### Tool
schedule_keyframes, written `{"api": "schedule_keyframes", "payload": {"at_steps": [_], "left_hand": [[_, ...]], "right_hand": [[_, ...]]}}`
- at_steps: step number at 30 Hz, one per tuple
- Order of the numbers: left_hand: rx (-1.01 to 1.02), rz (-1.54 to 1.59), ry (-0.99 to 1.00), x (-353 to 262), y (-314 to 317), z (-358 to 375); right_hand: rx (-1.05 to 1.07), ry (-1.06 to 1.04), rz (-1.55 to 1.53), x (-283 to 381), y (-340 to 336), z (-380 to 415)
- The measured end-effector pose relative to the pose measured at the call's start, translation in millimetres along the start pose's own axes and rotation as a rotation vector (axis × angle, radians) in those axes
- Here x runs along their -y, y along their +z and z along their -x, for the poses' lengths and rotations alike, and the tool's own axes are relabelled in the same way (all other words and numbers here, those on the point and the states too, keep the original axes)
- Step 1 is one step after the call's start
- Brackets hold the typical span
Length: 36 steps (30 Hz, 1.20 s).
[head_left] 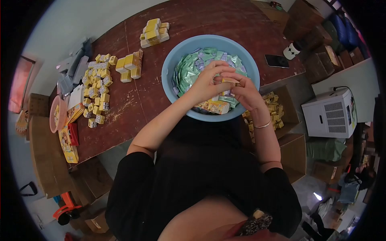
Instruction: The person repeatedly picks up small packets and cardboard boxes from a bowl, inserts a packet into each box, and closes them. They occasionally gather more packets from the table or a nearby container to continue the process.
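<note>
Both hands meet over a blue basin filled with green and purple foil packets. A small yellow-and-white box is between my left hand and my right hand, with the fingers of both curled around it. Part of the box is hidden by the fingers. Below the hands, yellow-orange printed pieces lie on the packets at the near side of the basin.
Many small yellow-and-white boxes lie on the red table at left, with stacked boxes beside them. A phone and cup stand right. A carton of yellow boxes is below the table's right edge.
</note>
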<state>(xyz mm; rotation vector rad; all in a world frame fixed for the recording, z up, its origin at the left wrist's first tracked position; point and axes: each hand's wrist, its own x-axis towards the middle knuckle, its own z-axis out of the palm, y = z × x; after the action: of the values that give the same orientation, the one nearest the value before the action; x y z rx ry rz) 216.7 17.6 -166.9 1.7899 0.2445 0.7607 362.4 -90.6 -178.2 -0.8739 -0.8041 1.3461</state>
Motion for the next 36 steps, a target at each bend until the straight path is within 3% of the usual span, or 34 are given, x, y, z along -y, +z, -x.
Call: {"api": "schedule_keyframes", "payload": {"at_steps": [3, 4, 6, 9, 12, 14, 16, 18, 22, 24, 28, 30, 33, 36], "left_hand": [[0.018, 0.055, 0.038, 8, 5, -1], [0.014, 0.057, 0.039, 7, 4, -1], [0.033, -0.251, 0.452, 1, 3, 0], [0.042, -0.282, 0.397, -2, -1, 4], [-0.082, -0.195, 0.321, 1, -3, 2], [-0.098, -0.255, 0.372, 1, -3, 2], [-0.111, -0.314, 0.421, 1, -3, 2], [-0.001, -0.081, 0.248, 2, -6, 6], [-0.031, -0.088, 0.252, -3, -6, 6], [-0.070, 0.060, 0.126, -6, -4, 6], [-0.079, 0.139, 0.068, -7, -4, 8], [-0.086, -0.139, 0.314, -7, -5, 7], [-0.073, -0.405, 0.446, -12, -7, 10], [-0.032, -0.429, 0.496, -7, -8, 13]], "right_hand": [[-0.022, 0.029, -0.018, -1, -2, 2], [0.000, 0.069, -0.180, -1, -5, 3], [0.021, 0.111, -0.340, -2, -12, 6], [0.054, 0.163, -0.391, -3, -13, 10], [0.071, 0.027, -0.298, -1, 4, 13], [-0.170, -0.069, 0.159, -4, 13, 13], [-0.195, -0.070, 0.173, -5, 10, 15], [-0.222, -0.063, 0.180, -8, 8, 17], [-0.232, -0.106, 0.172, -8, 11, 17], [-0.244, -0.119, 0.168, -8, 13, 18], [-0.233, -0.182, 0.180, -10, 15, 19], [-0.231, -0.177, 0.181, -10, 14, 18], [-0.213, -0.136, 0.112, -9, 12, 20], [-0.216, -0.083, 0.097, -5, 15, 25]]}}
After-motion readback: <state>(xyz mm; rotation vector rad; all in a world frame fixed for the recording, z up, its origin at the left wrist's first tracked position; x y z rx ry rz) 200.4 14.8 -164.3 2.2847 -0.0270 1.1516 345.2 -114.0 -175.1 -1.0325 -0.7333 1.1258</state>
